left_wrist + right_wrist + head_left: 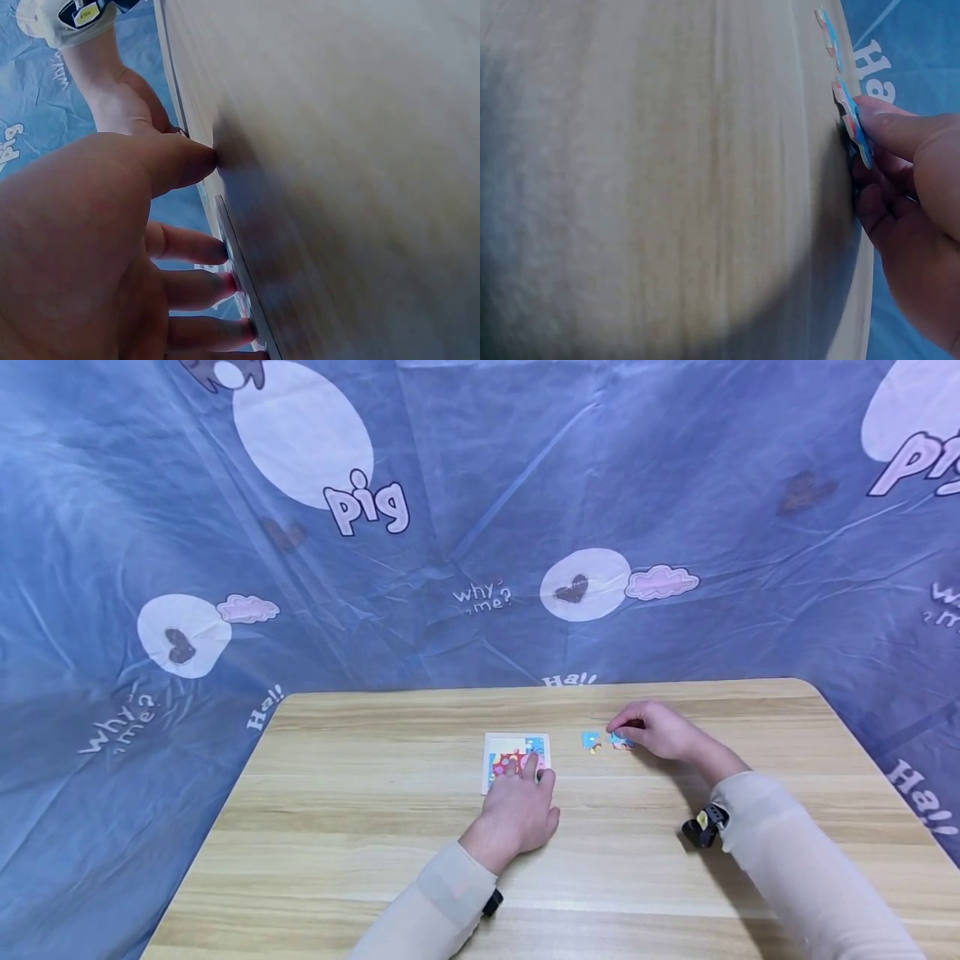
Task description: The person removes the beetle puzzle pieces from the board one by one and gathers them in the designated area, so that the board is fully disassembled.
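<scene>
A white-framed jigsaw puzzle tray (487, 740) lies on the table, partly filled with red, pink and blue pieces. My left hand (520, 810) rests on its near part with the fingers outstretched, covering some of the picture; in the left wrist view the fingertips (225, 283) touch it past its edge. My right hand (656, 731) pinches a blue puzzle piece (619, 741) to the right of the tray. The right wrist view shows this puzzle piece (853, 120) tilted, with the thumb on its face. Beside it lies another blue puzzle piece (590, 741), flat on the table.
The wooden table (360, 843) reaches back to a blue printed cloth (450, 527), which hangs behind it and at both sides. Both forearms come in from the front, with a dark camera (705, 827) strapped at the right wrist.
</scene>
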Action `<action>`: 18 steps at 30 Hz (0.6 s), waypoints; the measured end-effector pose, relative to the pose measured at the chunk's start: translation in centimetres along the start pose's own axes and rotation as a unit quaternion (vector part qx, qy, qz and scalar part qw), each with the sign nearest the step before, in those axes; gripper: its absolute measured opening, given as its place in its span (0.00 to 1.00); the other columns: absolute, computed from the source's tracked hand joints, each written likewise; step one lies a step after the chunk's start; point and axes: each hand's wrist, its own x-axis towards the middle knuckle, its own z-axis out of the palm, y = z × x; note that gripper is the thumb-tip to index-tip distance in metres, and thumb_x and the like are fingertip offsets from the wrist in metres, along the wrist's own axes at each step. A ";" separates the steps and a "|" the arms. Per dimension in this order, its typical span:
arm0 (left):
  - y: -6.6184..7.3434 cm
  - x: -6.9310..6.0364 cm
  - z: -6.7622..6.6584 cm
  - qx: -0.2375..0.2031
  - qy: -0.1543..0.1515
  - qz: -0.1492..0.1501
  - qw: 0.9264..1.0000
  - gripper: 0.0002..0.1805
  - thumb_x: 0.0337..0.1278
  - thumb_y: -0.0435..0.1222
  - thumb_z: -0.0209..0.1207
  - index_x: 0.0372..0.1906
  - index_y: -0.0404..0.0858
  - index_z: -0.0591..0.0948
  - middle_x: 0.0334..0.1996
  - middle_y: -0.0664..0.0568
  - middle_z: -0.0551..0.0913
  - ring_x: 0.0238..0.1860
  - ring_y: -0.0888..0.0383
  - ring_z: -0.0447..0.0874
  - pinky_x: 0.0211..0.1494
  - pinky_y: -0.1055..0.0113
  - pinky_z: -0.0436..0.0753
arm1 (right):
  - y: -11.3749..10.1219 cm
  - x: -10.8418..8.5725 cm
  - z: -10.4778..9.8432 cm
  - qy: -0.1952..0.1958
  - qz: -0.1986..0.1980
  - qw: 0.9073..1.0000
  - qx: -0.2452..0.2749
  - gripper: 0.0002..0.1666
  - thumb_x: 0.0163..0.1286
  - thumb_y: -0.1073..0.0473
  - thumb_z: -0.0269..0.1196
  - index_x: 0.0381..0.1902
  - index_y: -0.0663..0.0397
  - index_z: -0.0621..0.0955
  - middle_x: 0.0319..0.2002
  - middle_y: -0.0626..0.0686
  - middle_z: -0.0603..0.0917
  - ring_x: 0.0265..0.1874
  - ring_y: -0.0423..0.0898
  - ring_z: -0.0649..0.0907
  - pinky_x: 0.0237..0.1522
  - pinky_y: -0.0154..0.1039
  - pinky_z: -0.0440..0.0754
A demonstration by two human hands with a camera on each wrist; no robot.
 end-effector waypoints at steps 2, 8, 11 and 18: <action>-0.1 -0.1 0.0 -0.009 -0.001 -0.001 1.000 0.31 0.79 0.59 0.52 0.74 0.46 0.74 0.83 0.45 0.69 0.75 0.42 0.79 0.72 0.56 0.83 | 0.0 0.1 0.2 0.003 0.008 1.000 -0.001 0.08 0.75 0.69 0.67 0.47 0.59 0.92 0.45 0.57 0.92 0.46 0.51 0.88 0.49 0.40 0.85; -0.1 -0.1 0.0 -0.030 -0.006 -0.004 1.000 0.32 0.79 0.58 0.53 0.76 0.45 0.74 0.84 0.46 0.68 0.77 0.40 0.77 0.71 0.54 0.84 | 0.3 0.1 0.7 0.017 0.019 1.000 -0.010 0.07 0.75 0.69 0.67 0.45 0.60 0.91 0.43 0.57 0.91 0.42 0.45 0.85 0.44 0.37 0.84; 0.0 -0.2 0.1 -0.032 -0.007 -0.004 0.999 0.33 0.80 0.57 0.53 0.77 0.44 0.73 0.84 0.46 0.67 0.77 0.40 0.76 0.72 0.53 0.84 | 0.3 0.0 0.8 0.021 0.016 1.000 -0.017 0.07 0.75 0.69 0.67 0.45 0.59 0.91 0.43 0.56 0.90 0.40 0.44 0.85 0.44 0.38 0.84; 0.0 -0.7 -0.1 -0.057 -0.008 -0.006 0.998 0.36 0.80 0.55 0.54 0.80 0.38 0.71 0.84 0.44 0.66 0.80 0.40 0.72 0.76 0.54 0.80 | 0.0 0.0 0.7 0.024 0.019 0.999 -0.028 0.07 0.77 0.67 0.65 0.47 0.58 0.90 0.44 0.56 0.91 0.44 0.49 0.86 0.50 0.48 0.86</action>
